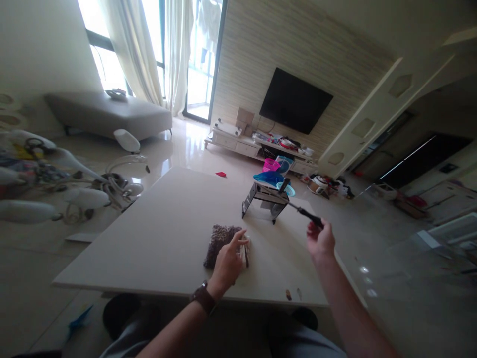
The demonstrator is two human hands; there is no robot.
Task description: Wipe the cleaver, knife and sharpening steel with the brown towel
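My right hand (320,241) is closed around the black handle of a thin tool (298,209), a screwdriver by its look. Its shaft reaches left to a small dark metal bracket-like stand (264,199) on the pale table (156,233). My left hand (228,261), a brown watch on its wrist, rests on the table with fingers stretched over several thin sticks or rods (246,252). They lie by a dark speckled pouch (219,239). The hand touches them but I cannot see a grip.
A grey sofa (108,114) stands at the back left by curtained windows. White lamp parts (67,194) lie on the floor to the left. A wall television (294,101) hangs over a cluttered low cabinet (257,144). Blue and pink plastic baskets (274,171) sit behind the table.
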